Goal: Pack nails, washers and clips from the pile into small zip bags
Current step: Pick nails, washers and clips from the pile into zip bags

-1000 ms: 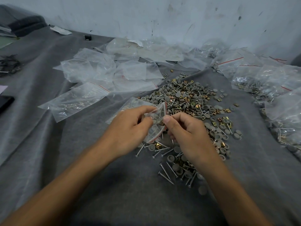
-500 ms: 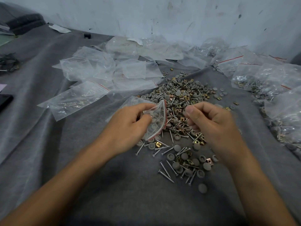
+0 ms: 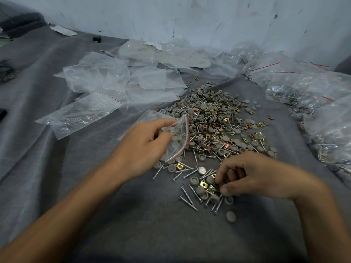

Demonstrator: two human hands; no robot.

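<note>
A pile of grey washers, silver nails and brass clips [image 3: 214,122] spreads over the grey cloth [image 3: 133,224] in the middle. My left hand [image 3: 144,149] grips a small clear zip bag with a red strip [image 3: 179,139], its mouth facing the pile and a few grey washers inside. Lower right, my right hand [image 3: 252,175] curls its fingers down into the near edge of the pile, fingertips and thumb closing among nails and brass clips [image 3: 206,185]. What the fingertips hold is hidden.
Empty clear zip bags [image 3: 106,80] lie scattered at the back left and centre. Filled bags of hardware [image 3: 296,92] are heaped along the right side. A white wall [image 3: 190,19] rises behind. A dark object [image 3: 2,112] sits at the left edge.
My right hand left the bag's mouth and moved down and right to the pile's near edge. My left hand kept the bag almost still.
</note>
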